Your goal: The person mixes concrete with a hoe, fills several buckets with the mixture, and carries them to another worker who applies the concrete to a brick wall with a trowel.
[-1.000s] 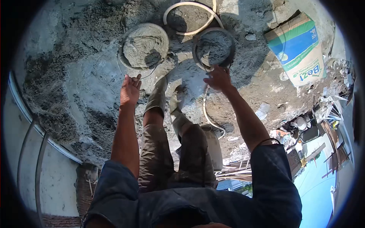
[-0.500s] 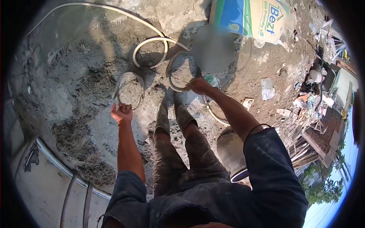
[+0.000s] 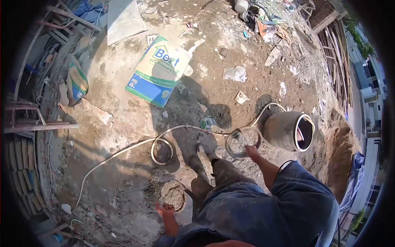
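Note:
My left hand point(image 3: 166, 209) is closed with its fingers curled at the near rim of a bucket point(image 3: 184, 198) full of wet grey mortar point(image 3: 172, 195). The bucket hangs or stands just left of my legs. On the other side, my right hand point(image 3: 252, 152) grips the handle of a second bucket point(image 3: 228, 149), which also holds grey mortar point(image 3: 237, 142). Both buckets show from above, so their undersides are hidden. A pale hose point(image 3: 189, 126) runs across the ground in front of my feet and passes close to the right bucket.
A large drum point(image 3: 282, 131) lies on its side to the right. Ahead lies a Bezt cement bag point(image 3: 158, 72), with a small green-and-white container point(image 3: 207, 122) nearer my feet. Litter and timber point(image 3: 335, 61) line the far right; wooden frames point(image 3: 41, 127) stand at left.
My body and view have turned left, bringing the cement bag, drum and wooden frames into fuller view. Both buckets have moved with my hands, the right one swinging out towards the drum.

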A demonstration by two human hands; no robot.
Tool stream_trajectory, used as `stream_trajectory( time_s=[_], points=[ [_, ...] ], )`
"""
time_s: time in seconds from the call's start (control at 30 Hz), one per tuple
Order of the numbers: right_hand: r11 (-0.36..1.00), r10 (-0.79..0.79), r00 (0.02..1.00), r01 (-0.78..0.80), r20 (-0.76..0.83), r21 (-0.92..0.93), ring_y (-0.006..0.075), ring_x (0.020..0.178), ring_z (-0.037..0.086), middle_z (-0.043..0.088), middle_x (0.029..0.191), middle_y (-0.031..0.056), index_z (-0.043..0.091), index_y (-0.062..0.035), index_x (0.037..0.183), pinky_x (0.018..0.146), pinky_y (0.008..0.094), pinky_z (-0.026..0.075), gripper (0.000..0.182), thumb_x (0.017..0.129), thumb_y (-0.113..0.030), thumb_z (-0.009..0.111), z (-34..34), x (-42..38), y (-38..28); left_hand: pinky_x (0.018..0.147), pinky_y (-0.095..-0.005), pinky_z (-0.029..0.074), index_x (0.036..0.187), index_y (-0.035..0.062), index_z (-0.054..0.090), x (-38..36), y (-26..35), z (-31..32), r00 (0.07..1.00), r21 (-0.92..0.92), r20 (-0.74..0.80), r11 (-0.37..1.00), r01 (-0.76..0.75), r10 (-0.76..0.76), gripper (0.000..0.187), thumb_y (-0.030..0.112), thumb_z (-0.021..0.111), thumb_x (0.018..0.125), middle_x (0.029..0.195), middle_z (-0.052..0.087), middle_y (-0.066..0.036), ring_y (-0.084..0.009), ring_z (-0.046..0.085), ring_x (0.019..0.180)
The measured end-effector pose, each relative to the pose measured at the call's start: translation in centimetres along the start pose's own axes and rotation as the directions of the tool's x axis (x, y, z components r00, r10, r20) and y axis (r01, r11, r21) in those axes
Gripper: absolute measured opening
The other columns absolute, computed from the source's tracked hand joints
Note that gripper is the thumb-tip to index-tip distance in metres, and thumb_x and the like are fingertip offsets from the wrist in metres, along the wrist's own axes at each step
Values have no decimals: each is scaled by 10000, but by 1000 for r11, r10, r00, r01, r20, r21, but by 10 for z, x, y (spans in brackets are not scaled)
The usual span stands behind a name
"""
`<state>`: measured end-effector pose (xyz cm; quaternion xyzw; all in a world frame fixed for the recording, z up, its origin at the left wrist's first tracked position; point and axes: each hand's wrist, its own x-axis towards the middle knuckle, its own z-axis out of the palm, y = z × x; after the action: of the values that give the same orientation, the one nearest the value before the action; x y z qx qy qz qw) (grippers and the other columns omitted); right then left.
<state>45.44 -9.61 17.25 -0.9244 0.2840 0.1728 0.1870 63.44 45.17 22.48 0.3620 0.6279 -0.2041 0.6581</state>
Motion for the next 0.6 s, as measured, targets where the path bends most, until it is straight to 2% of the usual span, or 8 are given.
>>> stream_trajectory(
  time_s=[0.07,0.1,0.13,0.27,0.33,0.37,0.5,0.6],
  points=[
    [974,220,966,-208,-138,90,281,732,608,609,798,158,557,-54,956,648,386,470,200,791,-137,483,-3,-47,39,435,-306,280,581,147,336,12,6,-5,996,110,25,990,-89,87,451,514,530,759,438,246,17,-146,268,389],
    [791,536,840,-465,-83,397,274,729,610,613,810,157,558,-56,959,655,386,470,202,813,-158,463,4,-69,58,443,-296,282,611,135,343,-6,9,6,999,109,21,994,-29,26,441,498,541,764,476,259,11,-130,272,399],
    [464,760,646,-615,69,638,267,725,612,617,821,156,559,-58,961,662,386,471,210,835,-179,442,11,-88,74,455,-298,285,633,130,347,-8,11,13,998,178,12,982,-66,65,437,501,536,765,495,258,11,-136,276,422],
    [531,831,546,-722,-107,443,261,569,533,566,670,163,605,-4,833,575,380,428,412,825,-373,421,9,-167,104,493,-319,303,678,122,349,-17,16,46,995,304,-33,949,-83,97,388,453,524,779,562,268,-1,-167,278,516],
    [40,977,201,-521,76,852,317,692,563,599,744,198,609,40,794,672,402,425,543,771,-489,486,25,-188,100,509,-329,312,689,121,348,-25,23,65,991,328,-97,943,-54,90,362,425,521,784,584,274,-8,-178,277,551],
    [5,979,177,-518,102,855,317,692,563,599,744,198,609,40,794,672,402,425,543,771,-489,486,31,-196,99,512,-330,314,689,122,348,-26,25,78,993,331,-92,943,-41,76,359,423,520,784,584,273,-9,-177,278,551],
    [-443,886,-242,-181,397,878,281,677,550,584,739,144,604,35,822,637,410,420,563,712,-516,565,-4,-218,78,522,-333,322,688,122,348,-34,20,142,998,320,-62,947,2,19,349,413,518,781,580,272,-13,-174,282,552],
    [-693,678,-341,-4,651,720,263,702,539,574,779,105,586,23,924,635,407,426,576,673,-494,620,65,-242,102,529,-336,328,688,123,348,-45,5,194,997,298,-43,952,72,-62,342,406,516,779,578,271,-17,-172,285,552]
  ],
)
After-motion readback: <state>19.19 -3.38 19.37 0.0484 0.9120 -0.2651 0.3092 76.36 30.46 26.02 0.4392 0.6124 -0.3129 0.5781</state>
